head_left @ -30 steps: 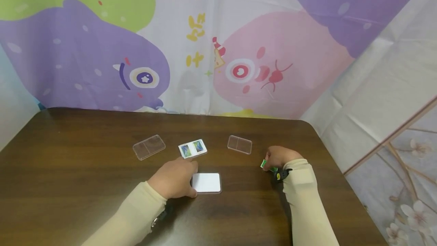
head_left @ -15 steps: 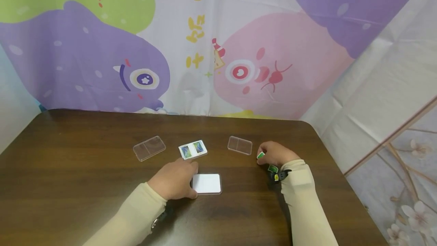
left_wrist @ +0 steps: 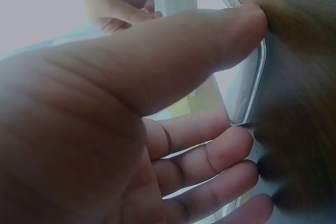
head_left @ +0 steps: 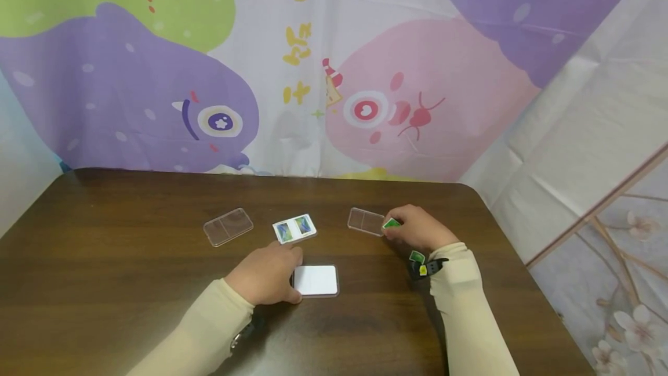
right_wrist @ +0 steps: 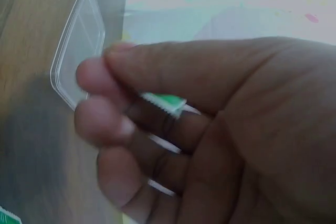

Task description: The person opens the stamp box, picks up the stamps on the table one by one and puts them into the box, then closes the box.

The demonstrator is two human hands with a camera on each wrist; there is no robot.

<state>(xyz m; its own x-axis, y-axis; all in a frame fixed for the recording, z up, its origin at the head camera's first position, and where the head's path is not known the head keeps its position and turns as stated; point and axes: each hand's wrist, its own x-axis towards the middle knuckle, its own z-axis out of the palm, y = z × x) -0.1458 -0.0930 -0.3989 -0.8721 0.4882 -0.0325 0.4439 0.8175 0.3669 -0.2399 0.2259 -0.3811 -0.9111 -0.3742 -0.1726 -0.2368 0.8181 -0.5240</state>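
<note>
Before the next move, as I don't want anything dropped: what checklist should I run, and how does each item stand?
1. Right hand holding a green piece: ok, between its fingers.
2. Left hand on the near case: ok, gripping its left end.
3. Green piece over the white card in that case: not ok, off to its right.
4. Right hand apart from the rear-right clear case: cannot tell, they overlap in the head view.
5. Second green piece on the table: ok, beside the wrist strap.

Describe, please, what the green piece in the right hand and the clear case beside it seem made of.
Green piece: likely paper, finish unclear; thin, with a white toothed edge.
Clear case: probably smooth plastic, possibly glass; the table shows through and the rim shines.
</note>
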